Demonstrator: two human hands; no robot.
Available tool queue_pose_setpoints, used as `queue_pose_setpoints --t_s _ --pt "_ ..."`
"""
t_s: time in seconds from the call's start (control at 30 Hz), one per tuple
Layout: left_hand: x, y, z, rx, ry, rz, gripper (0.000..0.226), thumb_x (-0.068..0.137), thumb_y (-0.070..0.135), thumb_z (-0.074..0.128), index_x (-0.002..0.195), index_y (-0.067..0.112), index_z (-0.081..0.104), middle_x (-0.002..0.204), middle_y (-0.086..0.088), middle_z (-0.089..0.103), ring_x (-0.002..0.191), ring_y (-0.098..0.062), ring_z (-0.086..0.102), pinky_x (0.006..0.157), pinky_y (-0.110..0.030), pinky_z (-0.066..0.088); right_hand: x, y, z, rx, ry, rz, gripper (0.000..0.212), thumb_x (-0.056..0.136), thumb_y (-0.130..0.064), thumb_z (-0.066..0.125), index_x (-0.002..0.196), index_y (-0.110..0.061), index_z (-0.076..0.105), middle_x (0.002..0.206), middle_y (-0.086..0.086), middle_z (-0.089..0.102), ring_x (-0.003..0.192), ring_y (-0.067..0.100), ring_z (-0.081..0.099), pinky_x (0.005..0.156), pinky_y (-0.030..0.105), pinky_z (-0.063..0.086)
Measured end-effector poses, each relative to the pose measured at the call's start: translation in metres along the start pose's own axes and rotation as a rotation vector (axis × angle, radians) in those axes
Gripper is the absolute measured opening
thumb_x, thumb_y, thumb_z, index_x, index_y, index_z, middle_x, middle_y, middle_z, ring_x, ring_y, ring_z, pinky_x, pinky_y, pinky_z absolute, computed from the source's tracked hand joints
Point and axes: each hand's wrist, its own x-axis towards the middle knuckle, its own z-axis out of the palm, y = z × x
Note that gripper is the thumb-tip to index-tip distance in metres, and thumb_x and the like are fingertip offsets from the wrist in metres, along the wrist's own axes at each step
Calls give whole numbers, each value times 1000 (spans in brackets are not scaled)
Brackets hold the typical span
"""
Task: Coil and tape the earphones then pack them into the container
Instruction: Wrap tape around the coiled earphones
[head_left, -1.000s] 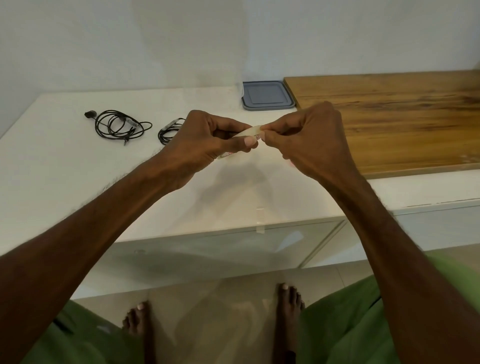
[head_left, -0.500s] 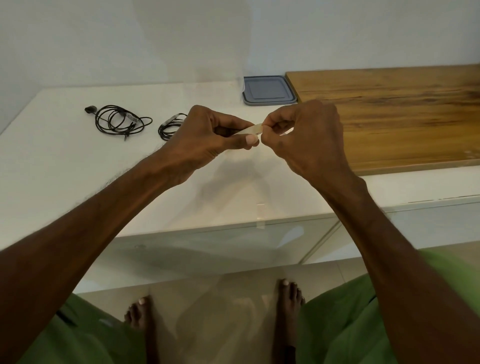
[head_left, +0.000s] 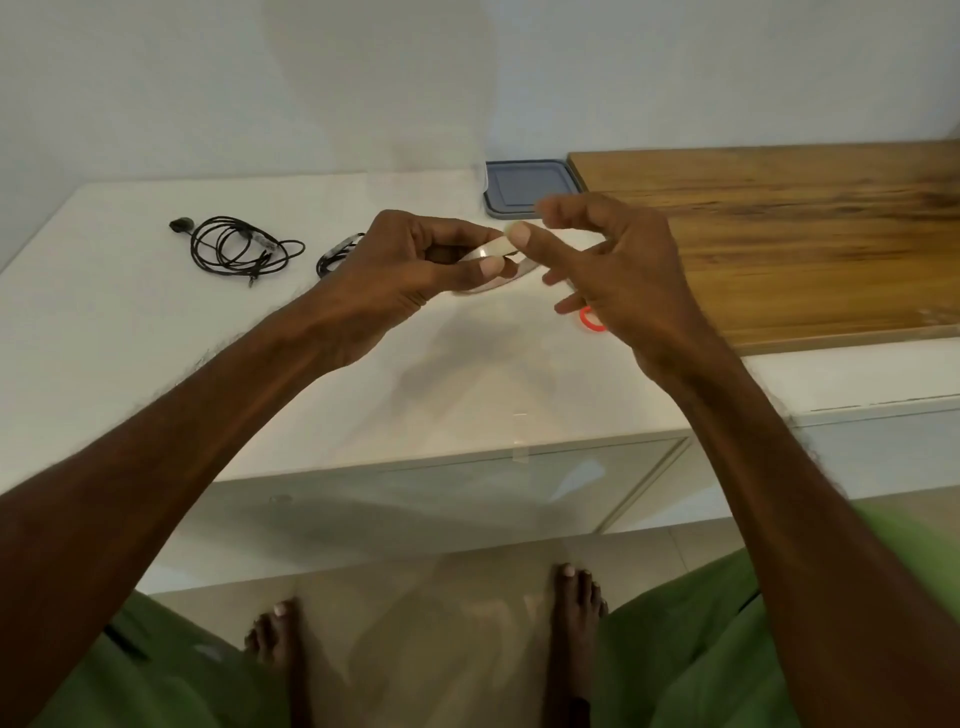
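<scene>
The left hand pinches a flimsy, sticky tape strip; the right hand is spread. Limp earphones far left: probably best gripped across the coil.

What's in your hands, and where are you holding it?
The left hand pinches a clear tape strip near one end, between thumb and fingers. The right hand is spread, gripping nothing.
</scene>
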Motion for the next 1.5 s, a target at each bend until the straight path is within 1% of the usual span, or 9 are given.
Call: queue_pose_setpoints --t_s 0.17,0.37,0.47,0.53,0.7,0.77,1.0,1.13,1.5 --pt "-1 -1 -3 -18 -65 13 31 90 11 67 120 5 68 113 -4 74 112 -14 67 96 -17 48 -4 -2 -2 102 -109 -25 30 79 -35 78 99 -12 76 87 6 75 70 18 72 58 25 57" --pt "-2 4 -9 -11 -119 -5 35 88 20 66 121 8 68 113 -5 74 111 -14 67 100 -22 48 -2 -3 -9 226 -140 -7 9 82 -21 76 91 -20 77 75 -3 75 59 20 70 56 21 56" --pt "-2 7 -9 10 -104 -33 37 85 34 67 111 9 73 108 -6 75 111 -20 67 106 -37 48 -1 -4 -10 262 -154 11 11 84 -19 74 94 -17 77 80 2 75 61 22 71 58 23 56" --pt "-2 8 -7 20 -84 -47 34 82 35 69 104 10 76 103 -7 76 110 -23 67 107 -41 47 0 -5 -11 269 -184 11 15 85 -21 73 97 -14 77 85 5 76 63 23 72 60 25 57" --pt "-2 10 -7 -85 -112 -70 26 85 21 66 104 4 74 100 -12 76 104 -22 70 98 -29 51 -1 -4 -15 274 -289 -10 20 90 -19 67 105 -9 75 92 4 77 72 23 73 67 25 58" --pt "-3 11 -6 -136 -110 -91 24 87 15 63 105 1 73 99 -14 76 102 -25 70 99 -30 52 -1 -4 -17 291 -311 -20 22 89 -15 66 108 -6 74 93 6 77 74 23 73 68 25 58" --pt "0 6 5 -152 30 -108 21 93 6 54 97 -3 72 89 -17 76 87 -26 72 93 -34 54 -2 -5 -15 306 -254 -28 17 87 -9 68 103 -10 74 82 0 77 66 17 71 65 21 57" --pt "1 1 10 -87 68 -67 19 93 8 57 92 3 76 80 -8 77 79 -19 73 83 -26 54 -2 -6 -12 277 -202 -27 18 87 -8 69 104 -11 73 80 1 75 62 15 70 63 20 56" --pt "1 -2 14 -42 116 -36 16 91 12 65 84 6 78 77 -6 77 83 -22 72 94 -36 55 -5 -9 -5 179 -119 -34 20 87 -9 69 107 -14 71 79 -4 71 56 10 67 59 16 55"
